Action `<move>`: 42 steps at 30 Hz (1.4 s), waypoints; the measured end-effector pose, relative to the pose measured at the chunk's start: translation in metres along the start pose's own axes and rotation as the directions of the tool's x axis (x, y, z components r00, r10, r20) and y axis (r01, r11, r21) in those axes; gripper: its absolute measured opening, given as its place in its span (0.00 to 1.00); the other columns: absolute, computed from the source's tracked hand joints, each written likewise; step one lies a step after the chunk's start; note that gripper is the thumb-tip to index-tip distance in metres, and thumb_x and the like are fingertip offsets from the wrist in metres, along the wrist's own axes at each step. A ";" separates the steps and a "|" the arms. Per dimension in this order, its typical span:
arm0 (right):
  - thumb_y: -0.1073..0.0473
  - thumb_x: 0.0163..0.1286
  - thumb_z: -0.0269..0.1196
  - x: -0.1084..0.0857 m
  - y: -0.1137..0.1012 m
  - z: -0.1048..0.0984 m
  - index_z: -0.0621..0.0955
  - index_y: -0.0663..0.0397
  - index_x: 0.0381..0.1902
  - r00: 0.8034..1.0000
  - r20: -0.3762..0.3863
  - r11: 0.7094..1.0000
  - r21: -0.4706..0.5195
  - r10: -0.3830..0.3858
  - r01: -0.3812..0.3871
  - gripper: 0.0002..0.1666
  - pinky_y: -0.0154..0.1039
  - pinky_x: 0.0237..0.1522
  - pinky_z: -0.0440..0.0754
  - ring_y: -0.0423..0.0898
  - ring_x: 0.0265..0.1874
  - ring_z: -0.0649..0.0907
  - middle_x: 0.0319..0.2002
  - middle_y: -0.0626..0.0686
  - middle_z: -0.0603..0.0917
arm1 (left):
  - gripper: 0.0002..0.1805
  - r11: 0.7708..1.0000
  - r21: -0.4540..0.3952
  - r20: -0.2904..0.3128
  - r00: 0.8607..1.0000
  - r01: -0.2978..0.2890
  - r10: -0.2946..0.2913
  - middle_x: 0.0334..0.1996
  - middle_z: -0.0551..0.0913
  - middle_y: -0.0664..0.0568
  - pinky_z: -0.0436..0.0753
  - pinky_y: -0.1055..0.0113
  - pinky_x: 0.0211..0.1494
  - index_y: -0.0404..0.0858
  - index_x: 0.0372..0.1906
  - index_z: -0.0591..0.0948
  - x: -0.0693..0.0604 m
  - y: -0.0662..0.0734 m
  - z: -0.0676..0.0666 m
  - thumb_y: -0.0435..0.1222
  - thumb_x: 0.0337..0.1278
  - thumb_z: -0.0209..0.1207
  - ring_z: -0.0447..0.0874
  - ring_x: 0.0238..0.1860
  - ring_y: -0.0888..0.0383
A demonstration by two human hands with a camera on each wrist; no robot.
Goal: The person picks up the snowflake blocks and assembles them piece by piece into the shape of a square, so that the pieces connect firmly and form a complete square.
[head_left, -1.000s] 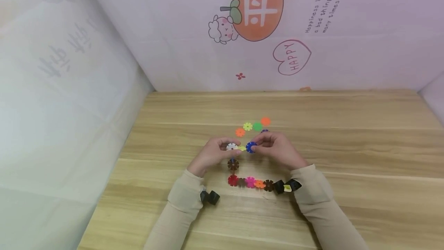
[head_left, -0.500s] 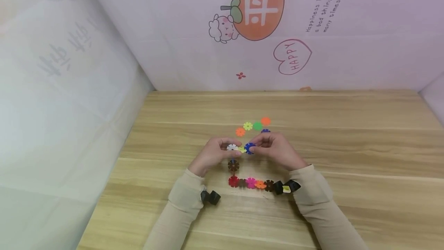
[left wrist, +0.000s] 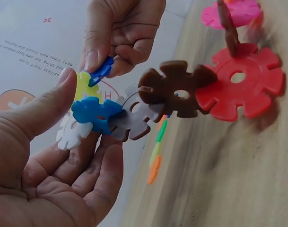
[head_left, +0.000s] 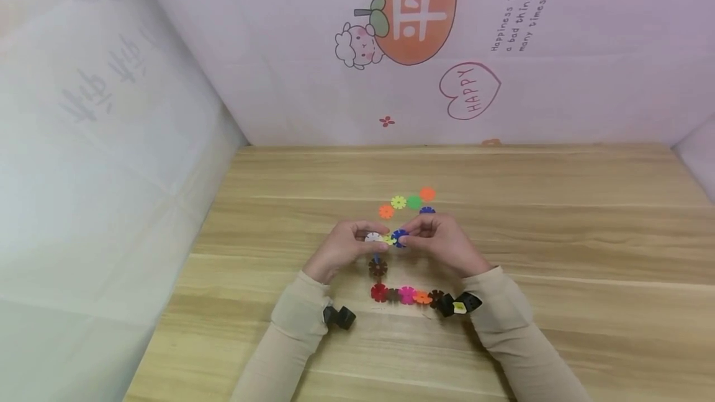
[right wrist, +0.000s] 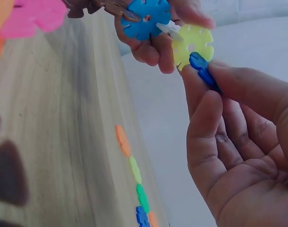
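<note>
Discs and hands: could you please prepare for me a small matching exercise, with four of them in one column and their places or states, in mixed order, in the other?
Column one
1. Left hand
2. Green disc
3. Right hand
4. Red disc

Column two
A. Pinches a dark blue disc
B. At the corner of the chain, between two brown discs
C. Holds the chain beside its white disc
D. Lies on the table between a yellow disc and an orange disc

Pairs: 1-C, 2-D, 3-A, 4-B
</note>
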State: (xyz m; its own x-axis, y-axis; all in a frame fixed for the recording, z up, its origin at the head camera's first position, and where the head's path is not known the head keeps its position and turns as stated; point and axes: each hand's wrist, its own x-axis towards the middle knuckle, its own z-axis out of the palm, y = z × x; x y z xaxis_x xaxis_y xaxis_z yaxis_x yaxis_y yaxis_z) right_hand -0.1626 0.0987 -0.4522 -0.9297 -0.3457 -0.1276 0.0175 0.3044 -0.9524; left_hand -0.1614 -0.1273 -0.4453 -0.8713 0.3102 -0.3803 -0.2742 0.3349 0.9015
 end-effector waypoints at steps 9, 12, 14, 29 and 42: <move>0.58 0.63 0.71 -0.001 0.000 -0.003 0.84 0.57 0.43 0.998 0.056 1.000 -0.006 -0.030 0.030 0.13 0.38 0.44 0.84 0.48 0.38 0.85 0.39 0.55 0.85 | 0.15 0.997 0.046 0.064 0.996 -0.066 0.063 0.52 0.83 0.58 0.77 0.55 0.59 0.50 0.47 0.85 0.000 -0.002 -0.002 0.48 0.55 0.69 0.80 0.54 0.56; 0.56 0.63 0.71 -0.001 0.001 -0.003 0.85 0.53 0.44 0.996 0.074 0.998 -0.041 -0.047 0.050 0.13 0.42 0.47 0.82 0.48 0.40 0.84 0.40 0.53 0.84 | 0.13 0.991 0.082 0.071 0.992 -0.110 0.104 0.51 0.84 0.59 0.71 0.47 0.67 0.51 0.46 0.86 -0.001 -0.003 -0.001 0.50 0.59 0.66 0.77 0.60 0.55; 0.56 0.63 0.70 -0.001 0.001 -0.003 0.86 0.50 0.45 0.994 0.092 0.997 -0.052 -0.058 0.063 0.12 0.44 0.48 0.83 0.47 0.40 0.84 0.41 0.52 0.85 | 0.13 0.986 0.106 0.070 0.990 -0.132 0.125 0.50 0.85 0.60 0.66 0.45 0.72 0.51 0.46 0.86 -0.001 -0.003 0.000 0.51 0.60 0.65 0.76 0.62 0.56; 0.59 0.67 0.67 0.001 0.000 -0.003 0.84 0.55 0.51 0.987 0.151 0.995 -0.071 -0.056 0.067 0.15 0.43 0.52 0.82 0.48 0.46 0.85 0.45 0.52 0.87 | 0.10 0.986 0.122 0.049 0.993 -0.112 0.107 0.43 0.87 0.58 0.75 0.52 0.62 0.46 0.44 0.87 -0.003 0.000 0.003 0.45 0.63 0.64 0.81 0.50 0.58; 0.60 0.67 0.66 0.006 0.026 -0.040 0.83 0.57 0.52 0.991 -0.130 0.942 -0.333 -0.004 -0.040 0.17 0.51 0.54 0.82 0.53 0.48 0.85 0.48 0.58 0.87 | 0.10 0.988 0.136 0.031 0.997 -0.073 0.069 0.43 0.87 0.57 0.77 0.53 0.61 0.46 0.44 0.86 -0.002 0.000 0.001 0.45 0.62 0.65 0.82 0.50 0.58</move>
State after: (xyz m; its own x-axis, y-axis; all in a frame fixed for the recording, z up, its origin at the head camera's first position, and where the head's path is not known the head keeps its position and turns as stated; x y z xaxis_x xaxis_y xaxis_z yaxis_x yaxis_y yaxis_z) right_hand -0.1829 0.1402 -0.4667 -0.9697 -0.2284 -0.0867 -0.0688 0.5958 -0.8002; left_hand -0.1590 -0.1269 -0.4443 -0.8752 0.3597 -0.3233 -0.1525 0.4292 0.8903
